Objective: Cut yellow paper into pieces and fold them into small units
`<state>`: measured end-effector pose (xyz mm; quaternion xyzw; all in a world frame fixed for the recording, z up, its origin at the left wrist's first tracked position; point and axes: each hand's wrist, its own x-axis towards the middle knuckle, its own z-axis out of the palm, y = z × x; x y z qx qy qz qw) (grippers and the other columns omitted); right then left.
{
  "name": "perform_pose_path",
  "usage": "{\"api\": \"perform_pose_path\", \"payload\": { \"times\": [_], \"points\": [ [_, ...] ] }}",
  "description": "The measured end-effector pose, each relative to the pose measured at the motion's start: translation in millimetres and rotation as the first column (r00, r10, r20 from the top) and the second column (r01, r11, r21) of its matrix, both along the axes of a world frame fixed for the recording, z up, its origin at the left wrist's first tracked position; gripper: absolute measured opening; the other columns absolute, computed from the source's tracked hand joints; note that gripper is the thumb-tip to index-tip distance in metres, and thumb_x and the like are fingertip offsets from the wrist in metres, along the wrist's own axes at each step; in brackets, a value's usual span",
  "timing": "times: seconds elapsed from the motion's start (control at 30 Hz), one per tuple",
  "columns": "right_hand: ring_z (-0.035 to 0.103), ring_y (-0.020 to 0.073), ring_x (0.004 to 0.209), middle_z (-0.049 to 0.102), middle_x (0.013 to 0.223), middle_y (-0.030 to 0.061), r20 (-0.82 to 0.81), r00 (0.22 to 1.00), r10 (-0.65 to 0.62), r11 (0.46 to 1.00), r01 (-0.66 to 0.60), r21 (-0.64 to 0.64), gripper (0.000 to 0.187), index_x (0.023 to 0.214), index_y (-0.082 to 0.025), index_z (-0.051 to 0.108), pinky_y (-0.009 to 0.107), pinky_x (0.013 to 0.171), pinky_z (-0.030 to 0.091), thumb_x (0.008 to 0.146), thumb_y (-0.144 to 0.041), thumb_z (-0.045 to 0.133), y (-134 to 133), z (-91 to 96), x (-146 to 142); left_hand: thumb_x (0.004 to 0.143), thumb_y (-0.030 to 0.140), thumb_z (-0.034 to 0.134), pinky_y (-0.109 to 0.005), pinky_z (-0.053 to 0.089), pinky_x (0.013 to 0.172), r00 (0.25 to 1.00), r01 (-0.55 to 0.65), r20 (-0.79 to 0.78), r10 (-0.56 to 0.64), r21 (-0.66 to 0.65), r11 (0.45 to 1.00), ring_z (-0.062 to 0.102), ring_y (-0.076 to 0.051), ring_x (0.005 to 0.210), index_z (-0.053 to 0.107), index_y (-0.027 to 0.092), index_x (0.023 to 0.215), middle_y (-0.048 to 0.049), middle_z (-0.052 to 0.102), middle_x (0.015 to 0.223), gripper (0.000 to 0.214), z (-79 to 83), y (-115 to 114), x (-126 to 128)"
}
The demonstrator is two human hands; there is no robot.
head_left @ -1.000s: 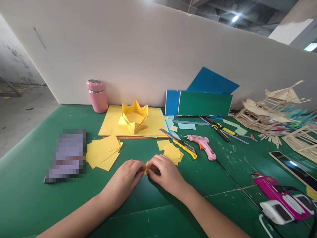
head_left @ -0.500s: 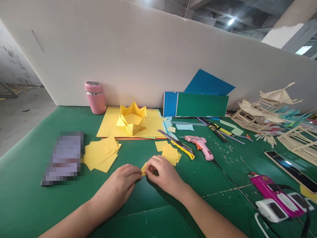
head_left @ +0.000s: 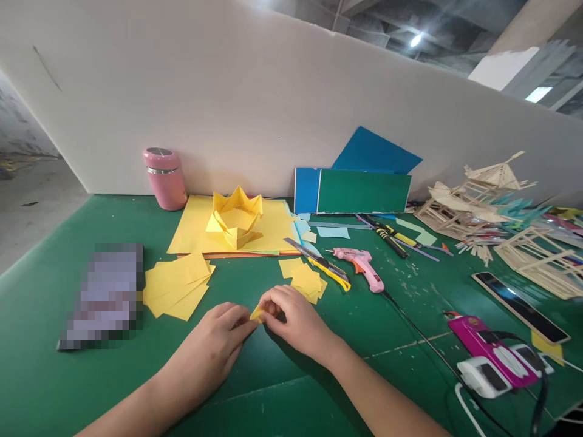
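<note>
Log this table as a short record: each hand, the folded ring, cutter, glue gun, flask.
Left hand: touching a small yellow paper piece, grip unclear
Right hand: pinching that piece
Folded ring: yellow, on a yellow sheet
Cutter: yellow and black, blade out
Glue gun: pink, lying right of the cutter
Flask: pink, standing left of the yellow sheet

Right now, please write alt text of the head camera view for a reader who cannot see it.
The left hand and right hand pinch a small yellow paper over a green table. Beyond them, a spiky yellow paper ring stands on a yellow sheet; a yellow cutter and a pink glue gun lie to the right.
</note>
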<state>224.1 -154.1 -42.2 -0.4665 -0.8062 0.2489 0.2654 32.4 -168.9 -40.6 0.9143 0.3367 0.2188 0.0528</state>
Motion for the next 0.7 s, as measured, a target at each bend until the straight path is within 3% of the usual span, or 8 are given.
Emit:
{"api": "perform_pose_path", "payload": {
  "times": [0.37, 0.53, 0.7],
  "points": [
    [0.057, 0.0162, 0.09, 0.054, 0.097, 0.0024, -0.085, 0.995, 0.045, 0.994, -0.053, -0.092, 0.025, 0.096, -0.023, 0.059, 0.028, 0.077, 0.05, 0.084, -0.001, 0.055, 0, 1.5, 9, 0.084, 0.005, 0.04, -0.035, 0.055, 0.072, 0.999, -0.043, 0.0, 0.043, -0.026, 0.999, 0.062, -0.022, 0.079, 0.066, 0.018, 0.095, -0.0069, 0.064, 0.09, 0.031, -1.6, -2, 2],
    [0.056, 0.0172, 0.103, 0.055, 0.11, 0.0057, -0.113, 0.99, 0.082, 0.994, -0.089, -0.058, 0.038, 0.11, -0.023, 0.061, 0.03, 0.088, 0.05, 0.085, 0.002, 0.048, -1, 0.8, 11, 0.082, 0.002, 0.037, -0.033, 0.054, 0.079, 1.0, -0.006, -0.003, 0.006, 0.005, 1.0, 0.063, -0.021, 0.088, 0.066, 0.017, 0.097, -0.0076, 0.067, 0.104, 0.036, 0.1, 0, 2],
    [0.056, 0.0191, 0.105, 0.059, 0.113, 0.006, -0.065, 0.991, 0.118, 0.993, -0.117, 0.019, 0.041, 0.118, -0.026, 0.06, 0.035, 0.092, 0.048, 0.087, -0.003, 0.047, 0, -1.6, 14, 0.083, 0.003, 0.036, -0.035, 0.052, 0.085, 0.997, 0.02, -0.07, -0.018, 0.027, 0.999, 0.062, -0.023, 0.094, 0.066, 0.014, 0.101, -0.0081, 0.07, 0.102, 0.037, 1.6, 1, 3]
  ]
}}
